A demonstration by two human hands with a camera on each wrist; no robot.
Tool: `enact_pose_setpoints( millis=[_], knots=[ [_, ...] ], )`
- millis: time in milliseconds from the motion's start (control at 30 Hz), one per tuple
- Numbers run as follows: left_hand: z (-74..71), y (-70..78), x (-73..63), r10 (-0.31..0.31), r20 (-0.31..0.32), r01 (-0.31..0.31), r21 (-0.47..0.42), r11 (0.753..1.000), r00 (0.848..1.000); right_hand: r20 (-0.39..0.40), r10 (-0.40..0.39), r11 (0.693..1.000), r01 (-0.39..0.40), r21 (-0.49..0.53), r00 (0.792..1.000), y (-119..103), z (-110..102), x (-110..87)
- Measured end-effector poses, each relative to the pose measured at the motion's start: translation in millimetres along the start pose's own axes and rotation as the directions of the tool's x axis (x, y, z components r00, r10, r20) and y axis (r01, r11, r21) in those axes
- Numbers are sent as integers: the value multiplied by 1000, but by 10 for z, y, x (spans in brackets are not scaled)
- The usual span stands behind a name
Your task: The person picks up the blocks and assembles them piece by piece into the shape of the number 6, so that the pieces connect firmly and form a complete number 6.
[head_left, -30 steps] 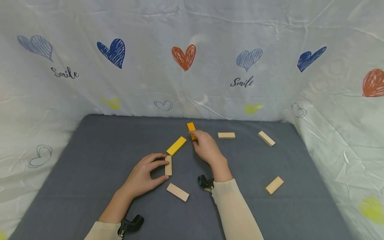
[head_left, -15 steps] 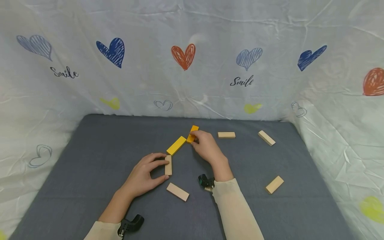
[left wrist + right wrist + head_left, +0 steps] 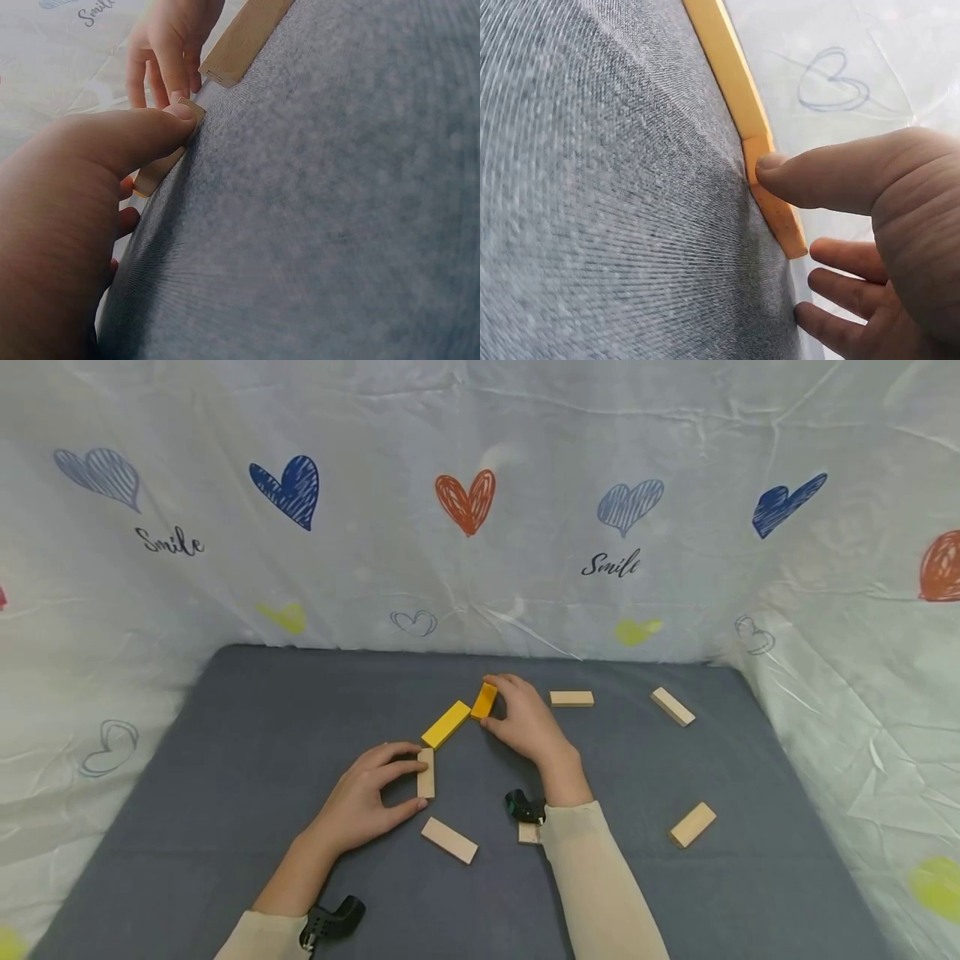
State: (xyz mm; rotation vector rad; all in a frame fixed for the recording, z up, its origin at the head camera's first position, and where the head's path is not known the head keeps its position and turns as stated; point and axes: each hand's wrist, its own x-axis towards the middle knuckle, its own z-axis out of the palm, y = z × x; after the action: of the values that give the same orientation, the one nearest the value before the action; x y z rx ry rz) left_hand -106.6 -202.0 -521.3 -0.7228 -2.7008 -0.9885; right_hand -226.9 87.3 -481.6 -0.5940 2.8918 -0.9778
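Note:
With thumb and fingers, my left hand (image 3: 367, 793) holds a plain wooden block (image 3: 426, 782) at its two ends; it lies flat on the dark grey cloth. A yellow block (image 3: 446, 724) slants away from its far end. At the yellow block's far end lies an orange block (image 3: 484, 701), the two ends touching or nearly so. My right hand (image 3: 531, 724) grips the orange block, thumb at the near end and fingertips around the far end. In the right wrist view the thumb presses on the orange block (image 3: 778, 217), near where it meets the yellow block (image 3: 731, 67).
Loose plain blocks lie about: one block (image 3: 450, 841) near my left thumb, one block (image 3: 572, 699) right of my right hand, others (image 3: 672, 707) farther right. My right sleeve partly covers another block (image 3: 528, 833). A white patterned curtain (image 3: 525, 602) stands behind the table.
My right hand has turned the orange block so its far end tilts right and its near end comes to the yellow block. Its fingers have shifted to the far end. The left hand stays.

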Motion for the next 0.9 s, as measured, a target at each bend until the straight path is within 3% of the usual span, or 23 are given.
enact_pose_setpoints(
  millis=[367, 900],
  knots=[
    [-2, 30, -6, -22, 7, 22, 4, 1000, 1000, 45, 15, 1000, -15, 4, 999, 35, 10, 59],
    [-7, 17, -3, -10, 5, 9, 8, 1000, 1000, 18, 49, 997, -50, 61, 999, 43, -6, 64]
  ],
)
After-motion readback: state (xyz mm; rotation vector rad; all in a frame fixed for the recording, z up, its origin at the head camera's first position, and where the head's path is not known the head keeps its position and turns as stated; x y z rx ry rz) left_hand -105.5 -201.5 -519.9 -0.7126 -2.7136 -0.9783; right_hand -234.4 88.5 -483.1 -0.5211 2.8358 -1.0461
